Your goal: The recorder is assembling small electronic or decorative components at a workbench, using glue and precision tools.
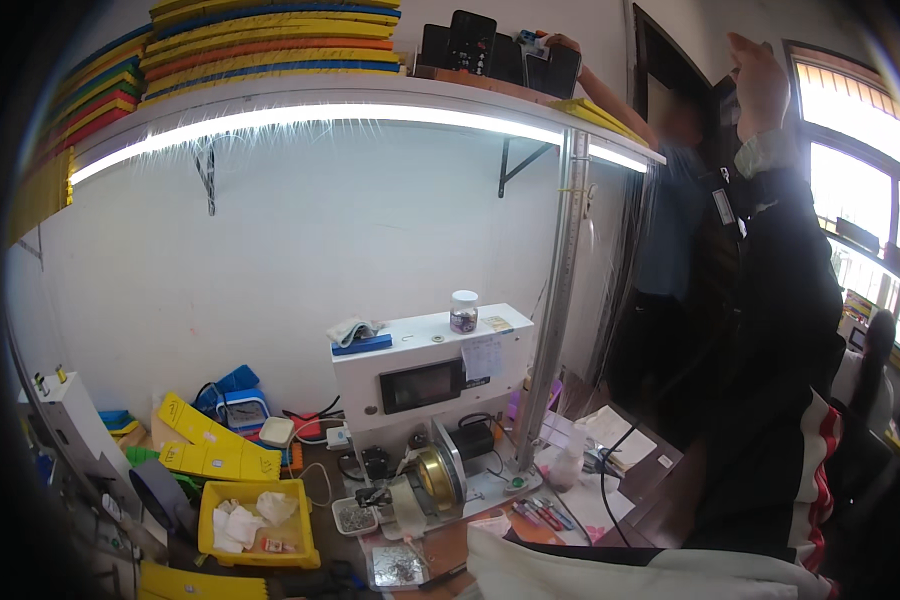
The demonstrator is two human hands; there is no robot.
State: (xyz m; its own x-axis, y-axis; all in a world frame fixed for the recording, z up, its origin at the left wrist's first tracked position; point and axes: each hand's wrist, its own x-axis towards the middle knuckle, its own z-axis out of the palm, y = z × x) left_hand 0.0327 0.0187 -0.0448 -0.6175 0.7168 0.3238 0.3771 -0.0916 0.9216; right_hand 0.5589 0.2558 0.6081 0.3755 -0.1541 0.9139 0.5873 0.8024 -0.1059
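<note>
My right hand (760, 88) is raised high at the right, above a dark sleeve with a light cuff. Its fingers point upward, and I see nothing held in it. Beyond it stands a person in a grey-blue shirt (665, 225). That person's hand (562, 42) reaches onto the shelf (370, 98), touching or close by a dark box-like holder (555, 72). My left hand is out of the picture. Below, a white bench machine (430, 345) with a dark screen and a brass-coloured wheel (435, 478) stands on the table.
Stacks of yellow, blue and orange plastic pieces (270, 45) lie on the lit shelf. A lidded jar (464, 312) tops the machine. Left of it are a yellow bin (310, 535), a small tray of metal bits (355, 517) and yellow strips (210, 450). A metal post (555, 300) rises beside the machine.
</note>
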